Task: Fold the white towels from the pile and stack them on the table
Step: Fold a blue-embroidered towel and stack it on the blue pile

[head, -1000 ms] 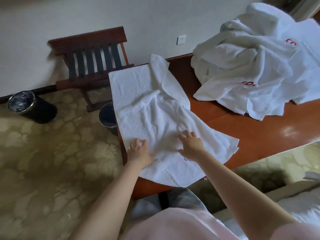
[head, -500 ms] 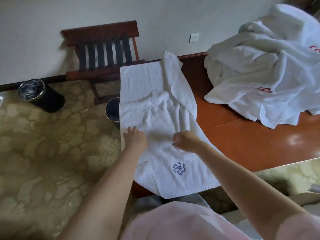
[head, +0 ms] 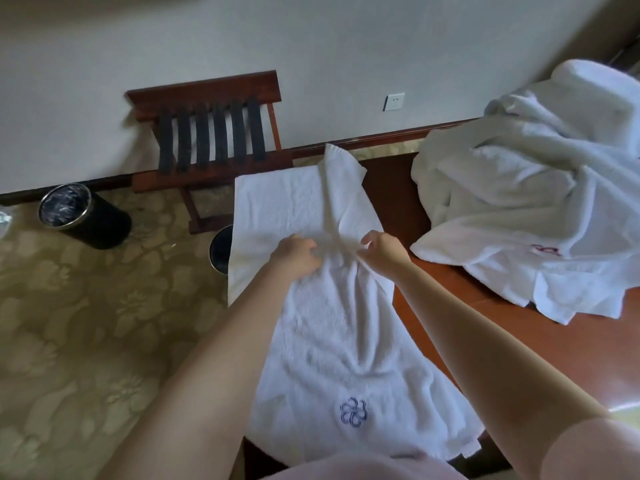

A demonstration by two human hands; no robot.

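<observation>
A white towel (head: 332, 341) with a blue flower emblem lies lengthwise on the wooden counter (head: 519, 341), its near end hanging over the edge. The left hand (head: 294, 254) and right hand (head: 382, 251) meet at its middle, fingers clamped on a raised ridge of cloth (likely setting a fold line). The unfolded pile (head: 536, 202) sits apart, to the right.

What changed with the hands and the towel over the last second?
Both hands moved from lying flat near the towel's near end up to its middle. The left hand and right hand now pinch the towel there. The blue logo, half hidden before, now shows. The pile on the table stayed put.
</observation>
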